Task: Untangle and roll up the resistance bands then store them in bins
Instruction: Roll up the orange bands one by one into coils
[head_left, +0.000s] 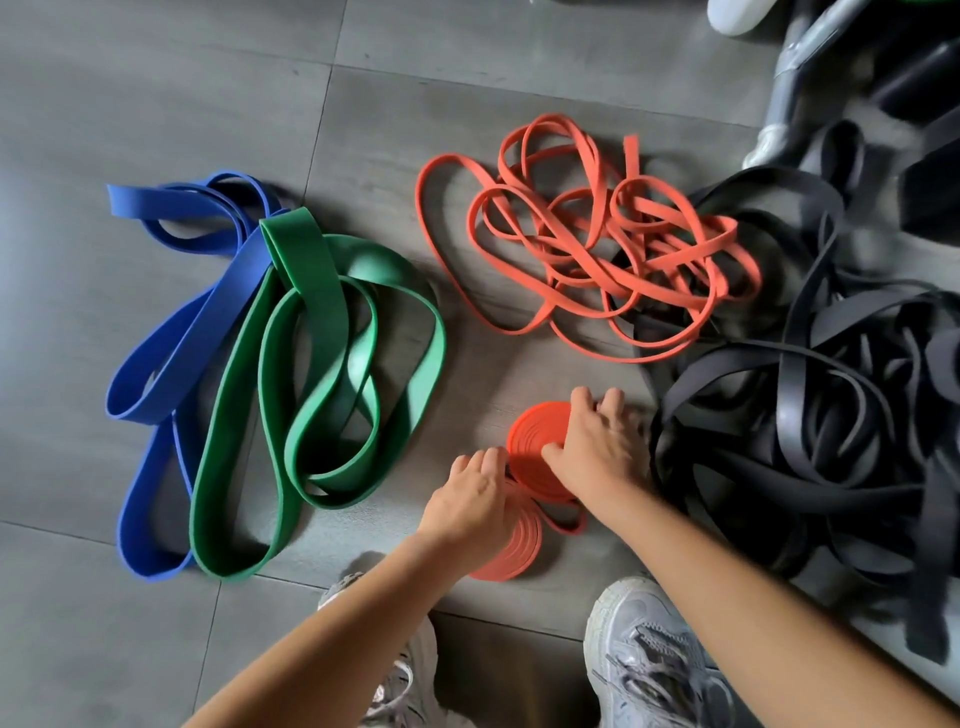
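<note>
**A:** While both hands are pressed onto those orange coils, what worries you most?

**B:** Spring-back. The right hand (597, 447) lies flat with fingers spread over the upper orange roll (530, 431), and the left hand (470, 501) is curled on the lower orange roll (511, 551), just beside it. A short loop of orange band (566, 522) joins or trails between them; I cannot tell which. If either palm lifts early, I judge the rubber would unwind.

**A:** Anything near the rolls that could catch?

**B:** The black band heap (810, 426) sits just right of the upper roll, nearly touching the right wrist. A stray black strap could get dragged along. Beyond the rolls lies the tangled orange pile (597, 244), near but apart.

**A:** And left of the rolls?

**B:** Bare grey floor (156, 93) first, then the green band (322, 395) interlaced with the blue band (182, 358), well apart. That strip is the open room for sliding a roll away.

**A:** Behind the rolls, toward the person?

**B:** Grey sneakers (644, 660) stand close, so little room there. No bin is visible, so carrying direction is unknown.
</note>
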